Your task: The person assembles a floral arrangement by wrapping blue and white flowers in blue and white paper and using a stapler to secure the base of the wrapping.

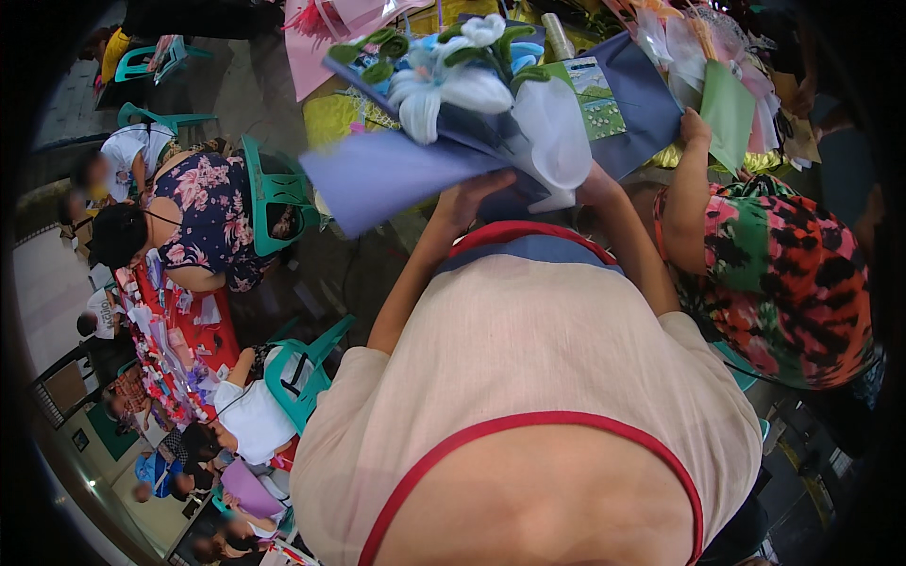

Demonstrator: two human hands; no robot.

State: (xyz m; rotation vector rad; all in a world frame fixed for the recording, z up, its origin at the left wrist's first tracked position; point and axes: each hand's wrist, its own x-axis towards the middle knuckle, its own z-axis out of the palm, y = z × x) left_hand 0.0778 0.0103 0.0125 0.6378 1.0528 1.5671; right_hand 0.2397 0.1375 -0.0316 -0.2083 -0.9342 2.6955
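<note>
A bouquet of fuzzy white and pale blue flowers [439, 94] with curled green leaves is in front of me, in periwinkle wrapping paper [387, 179]. My left hand [472, 195] is closed on the paper's lower edge, thumb on top, its other fingers hidden beneath. A sheet of translucent white wrap [555, 132] curls up at the bouquet's right side. My right hand [596, 186] is at that sheet's lower right edge, its fingers mostly hidden by it. Behind the sheet, a green and blue printed card [593, 94] lies against darker blue paper [646, 104].
At my right a person in a bright patterned top [783, 274] has a hand [696, 130] by the dark blue paper's edge. More wrapped bouquets [675, 42] crowd the table beyond. Left are green plastic chairs [274, 193], seated people and a red-covered table [212, 330].
</note>
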